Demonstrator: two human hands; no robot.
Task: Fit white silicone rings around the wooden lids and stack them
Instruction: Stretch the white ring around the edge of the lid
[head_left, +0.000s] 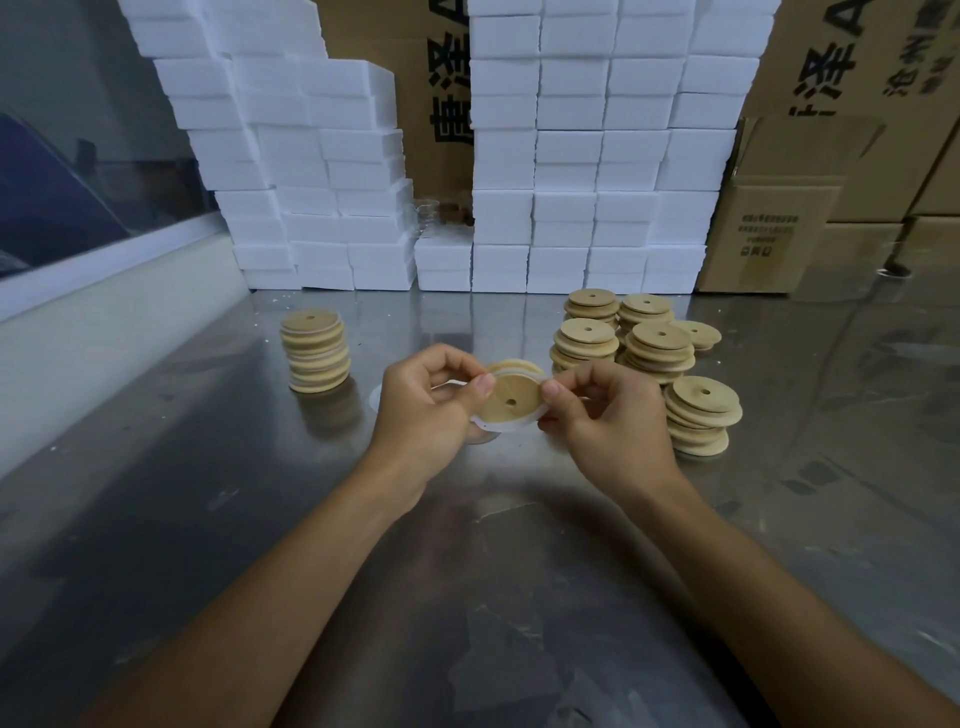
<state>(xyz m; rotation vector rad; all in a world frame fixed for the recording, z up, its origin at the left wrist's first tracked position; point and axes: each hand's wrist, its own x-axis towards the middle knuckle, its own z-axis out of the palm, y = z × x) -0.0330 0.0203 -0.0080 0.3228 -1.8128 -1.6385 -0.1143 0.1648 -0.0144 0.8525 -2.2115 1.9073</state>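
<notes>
Steel table (208, 519) (bare near edge): left hand (426, 410) and right hand (602, 415) pinch ringed lid (511, 402).

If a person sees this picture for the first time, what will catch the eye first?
First, the two hands at the centre: the left hand and right hand pinch a wooden lid with a white silicone ring at its edge. Next, the lid stacks to the right and one stack to the left. Behind rises a wall of white boxes.

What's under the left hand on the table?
Loose white silicone rings lie on the steel table beneath the left hand; the hand covers most of them, so no count.
</notes>
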